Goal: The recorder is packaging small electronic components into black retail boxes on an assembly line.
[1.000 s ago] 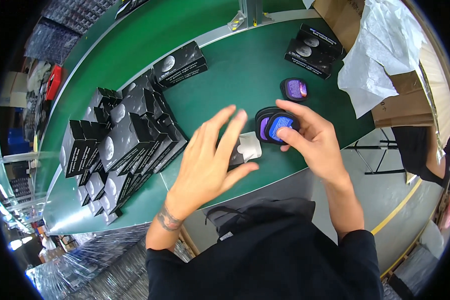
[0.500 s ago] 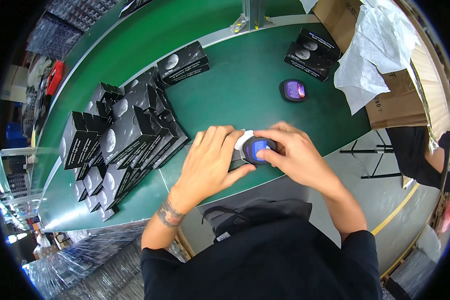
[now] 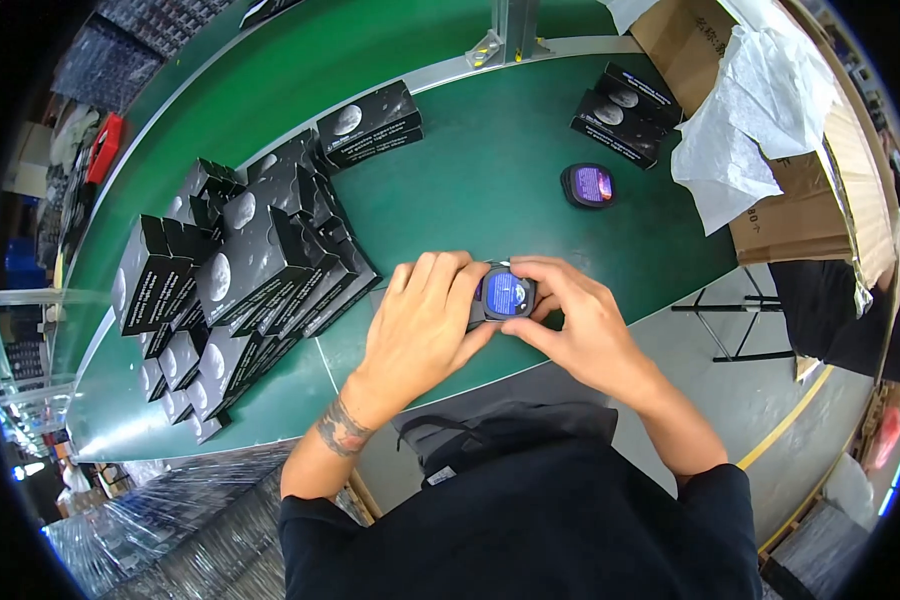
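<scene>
Both hands close around a small round black device with a blue-purple face (image 3: 508, 295), held just above the green table (image 3: 490, 190) near its front edge. My left hand (image 3: 420, 325) wraps its left side, fingers over the top. My right hand (image 3: 575, 320) pinches its right side with thumb and fingers. A white piece seen earlier under the device is hidden by my fingers.
A second round purple-faced device (image 3: 590, 185) lies on the table at the right. Several black boxes with a moon picture (image 3: 240, 270) are piled at the left, one (image 3: 370, 122) lies behind and two (image 3: 625, 112) at the far right. A cardboard box with white wrapping (image 3: 770, 110) stands beside.
My right hand brought the round device from the right onto the piece under my left hand. Both hands have closed around it.
</scene>
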